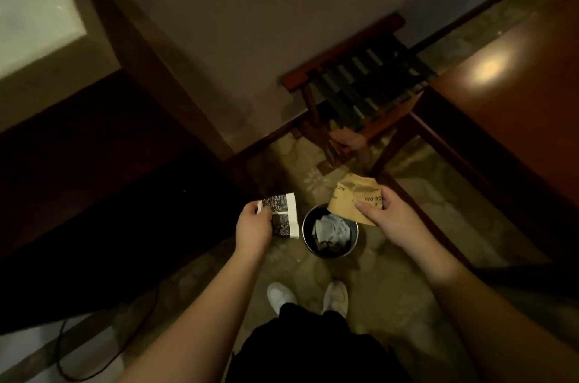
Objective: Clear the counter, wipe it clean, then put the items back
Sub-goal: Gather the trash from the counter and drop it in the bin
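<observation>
1. Head view: the person stands over a small round bin [329, 230] on the patterned floor, which I take as the landmark. It already holds crumpled pale paper.
2. The left hand [253, 227] grips a dark patterned paper cup [281, 215] with a pale rim, fingers curled round its side. The cup sits just left of the bin, not yet over its mouth.
3. The right hand [385, 213] pinches a crumpled brown paper bag [355, 199], thumb across its face. The bag hangs over the bin's upper right rim.
4. This looks like the clearing stage: rubbish from the counter being thrown away. To do it well, bring each item squarely over the opening before letting go, bag first since it is nearest, then swing the cup across.
5. The bin's mouth is narrow and partly filled, so the bag may catch on the rim; crushing it tighter would help.
6. Beyond the bin stands a wooden folding rack [357, 91] with dark straps, well apart. To the right of the bin runs the polished wooden counter [507, 94].
7. The person's white shoes [308, 296] are just below the bin. The picture is dim, so the print on the cup cannot be read.
</observation>
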The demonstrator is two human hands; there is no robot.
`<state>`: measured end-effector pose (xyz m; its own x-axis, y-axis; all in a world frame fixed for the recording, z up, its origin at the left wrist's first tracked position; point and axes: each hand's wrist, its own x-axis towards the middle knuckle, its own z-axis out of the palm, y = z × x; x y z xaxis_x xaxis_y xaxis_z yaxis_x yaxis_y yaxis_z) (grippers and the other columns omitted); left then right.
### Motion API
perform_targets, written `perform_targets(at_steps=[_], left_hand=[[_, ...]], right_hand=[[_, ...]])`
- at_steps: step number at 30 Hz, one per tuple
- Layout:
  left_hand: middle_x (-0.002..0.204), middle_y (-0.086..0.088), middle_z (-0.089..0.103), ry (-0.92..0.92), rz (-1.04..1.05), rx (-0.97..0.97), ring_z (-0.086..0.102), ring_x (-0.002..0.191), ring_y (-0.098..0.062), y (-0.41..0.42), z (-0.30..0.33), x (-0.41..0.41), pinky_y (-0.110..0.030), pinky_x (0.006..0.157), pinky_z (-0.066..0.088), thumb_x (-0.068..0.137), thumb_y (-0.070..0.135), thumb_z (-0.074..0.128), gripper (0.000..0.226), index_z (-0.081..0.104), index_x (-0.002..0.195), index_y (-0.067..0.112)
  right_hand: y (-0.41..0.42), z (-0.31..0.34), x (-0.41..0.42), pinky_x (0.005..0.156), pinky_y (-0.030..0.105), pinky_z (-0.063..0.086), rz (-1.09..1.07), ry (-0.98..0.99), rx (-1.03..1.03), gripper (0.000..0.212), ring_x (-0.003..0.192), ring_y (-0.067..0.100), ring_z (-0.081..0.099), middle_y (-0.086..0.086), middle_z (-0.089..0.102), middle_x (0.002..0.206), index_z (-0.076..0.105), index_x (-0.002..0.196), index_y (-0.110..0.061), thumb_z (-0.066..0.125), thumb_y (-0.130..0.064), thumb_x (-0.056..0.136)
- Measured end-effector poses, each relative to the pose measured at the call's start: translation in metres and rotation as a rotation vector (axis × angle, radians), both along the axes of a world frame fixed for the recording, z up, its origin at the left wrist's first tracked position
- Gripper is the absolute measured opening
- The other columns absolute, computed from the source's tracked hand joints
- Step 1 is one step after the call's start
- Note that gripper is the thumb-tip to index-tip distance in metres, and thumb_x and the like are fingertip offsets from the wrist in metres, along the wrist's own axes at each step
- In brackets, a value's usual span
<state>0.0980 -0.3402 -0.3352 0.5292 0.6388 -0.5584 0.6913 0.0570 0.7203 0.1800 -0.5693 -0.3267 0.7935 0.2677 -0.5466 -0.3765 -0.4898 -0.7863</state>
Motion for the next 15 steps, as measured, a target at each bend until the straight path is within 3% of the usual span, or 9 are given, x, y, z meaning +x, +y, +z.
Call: perform_targets(at_steps=[3, 8, 11, 15], left_hand=[[0.092, -0.001, 0.062, 0.101, -0.044, -0.033, 0.056, 0.075, -0.009, -0.009, -0.043, 0.007, -0.022, 0.057, 0.040, 0.096, 0.015, 0.048, 0.015, 0.057, 0.108, 0.015], [0.104, -0.008, 0.063, 0.269, -0.058, -0.137, 0.060, 0.092, -0.024, -0.024, -0.130, 0.017, -0.034, 0.080, 0.050, 0.092, 0.010, 0.048, 0.027, 0.057, 0.117, 0.010], [0.105, -0.009, 0.061, 0.332, -0.077, -0.178, 0.057, 0.092, -0.024, -0.033, -0.185, 0.024, -0.031, 0.077, 0.046, 0.091, 0.006, 0.050, 0.030, 0.056, 0.120, 0.008], [0.113, -0.017, 0.064, 0.407, -0.119, -0.195, 0.060, 0.100, -0.031, -0.043, -0.259, 0.031, -0.033, 0.081, 0.048, 0.089, 0.004, 0.052, 0.031, 0.056, 0.120, 0.003]], right_hand=[[-0.014, -0.050, -0.008, 0.071, 0.023, 0.043, -0.047, 0.115, -0.085, 0.039, 0.094, 0.009, 0.060, -0.007, 0.063, 0.107, 0.053, 0.122, -0.023, 0.067, -0.035, 0.087], [-0.030, -0.150, -0.022, 0.092, 0.039, 0.049, -0.124, 0.306, -0.200, 0.045, 0.097, 0.019, 0.064, -0.001, 0.068, 0.103, 0.061, 0.119, -0.015, 0.073, -0.036, 0.081], [-0.027, -0.201, -0.023, 0.084, 0.031, 0.048, -0.058, 0.343, -0.239, 0.035, 0.089, 0.012, 0.063, -0.002, 0.068, 0.100, 0.063, 0.117, -0.015, 0.069, -0.030, 0.085], [-0.016, -0.270, -0.015, 0.085, 0.029, 0.044, -0.024, 0.384, -0.360, 0.049, 0.097, 0.018, 0.058, 0.003, 0.061, 0.115, 0.051, 0.128, -0.013, 0.064, -0.038, 0.088]])
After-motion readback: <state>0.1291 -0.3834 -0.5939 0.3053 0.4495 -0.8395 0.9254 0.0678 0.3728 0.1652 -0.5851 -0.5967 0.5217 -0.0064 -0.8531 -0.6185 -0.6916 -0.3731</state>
